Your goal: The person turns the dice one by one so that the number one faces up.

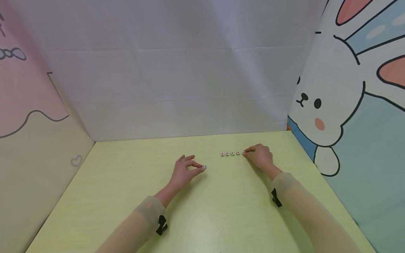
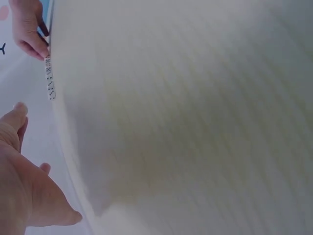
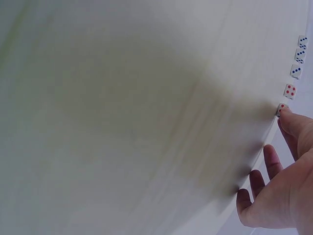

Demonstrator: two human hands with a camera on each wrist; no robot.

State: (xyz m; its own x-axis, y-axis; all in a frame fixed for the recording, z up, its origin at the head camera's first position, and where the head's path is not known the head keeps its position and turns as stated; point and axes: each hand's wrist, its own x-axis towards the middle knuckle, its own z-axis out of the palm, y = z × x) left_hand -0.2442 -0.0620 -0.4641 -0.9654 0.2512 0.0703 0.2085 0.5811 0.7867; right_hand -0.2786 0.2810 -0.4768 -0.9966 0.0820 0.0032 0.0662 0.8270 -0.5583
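Several small white dice (image 1: 232,153) sit in a short row toward the back of the table, a little right of the middle. My right hand (image 1: 261,156) pinches the die at the right end of the row (image 3: 282,109) between thumb and finger, its other fingers spread lower down in the right wrist view. Left of the row and nearer to me, my left hand (image 1: 183,172) holds white dice (image 1: 204,167) between thumb and index finger, the other fingers stretched out. These dice are out of sight in the left wrist view, where the left hand (image 2: 34,191) shows at the lower left.
The pale yellow table (image 1: 221,211) runs back to a white curtain wall (image 1: 177,77). At the left stands a pink and cream panel (image 1: 34,151), at the right a panel with a cartoon rabbit (image 1: 329,116). Black clips (image 1: 161,225) hang at the sleeve cuffs.
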